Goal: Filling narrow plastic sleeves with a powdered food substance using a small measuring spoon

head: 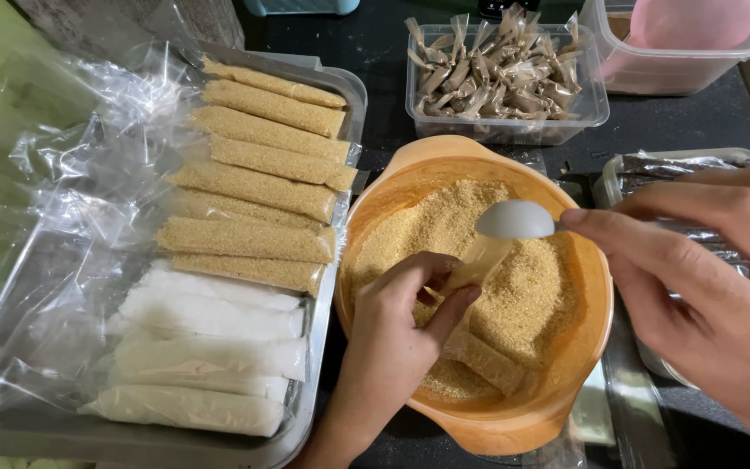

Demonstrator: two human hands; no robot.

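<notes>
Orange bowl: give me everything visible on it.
The orange bowl is round, glossy, plastic-looking, with a thick rim and a tab at the far edge. It sits upright on the dark table, beside the metal tray, roughly half full of golden-brown granules. The left hand holds a narrow clear bag inside it.

Tray and tub hem the bowl

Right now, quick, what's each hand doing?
Left hand: closed on a narrow clear bag, partly filled, over the orange bowl.
Right hand: closed on a white spoon.
</notes>
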